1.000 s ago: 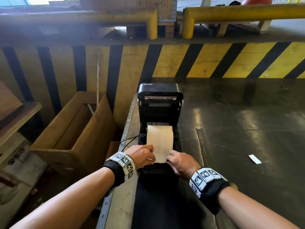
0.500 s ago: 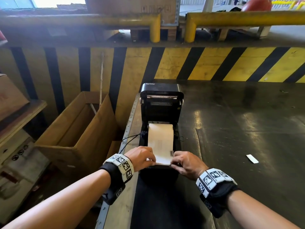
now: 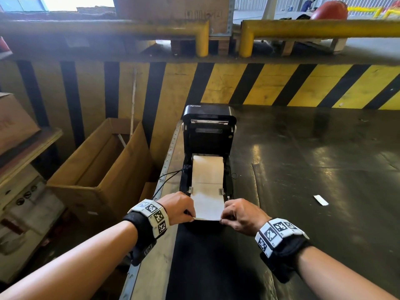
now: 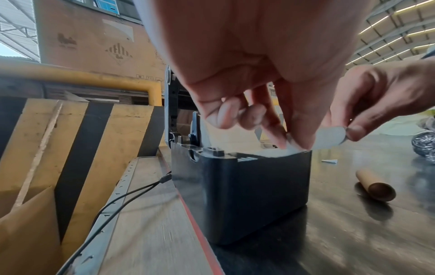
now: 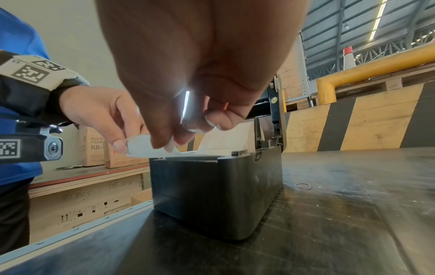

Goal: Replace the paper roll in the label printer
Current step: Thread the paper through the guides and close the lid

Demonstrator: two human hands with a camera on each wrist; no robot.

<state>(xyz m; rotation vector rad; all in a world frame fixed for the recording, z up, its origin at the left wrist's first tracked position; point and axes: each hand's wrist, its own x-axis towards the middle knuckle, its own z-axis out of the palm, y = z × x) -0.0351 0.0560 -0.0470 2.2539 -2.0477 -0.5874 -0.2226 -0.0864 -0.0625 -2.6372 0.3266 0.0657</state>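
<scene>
The left hand and the right hand each pinch a front corner of the white paper strip drawn from the roll seated in the open black label printer. The printer stands on a dark glossy desk. Right of the printer lies a brown cardboard tube; behind it, a yellow-and-black striped wall; left of it, an open cardboard box.
</scene>
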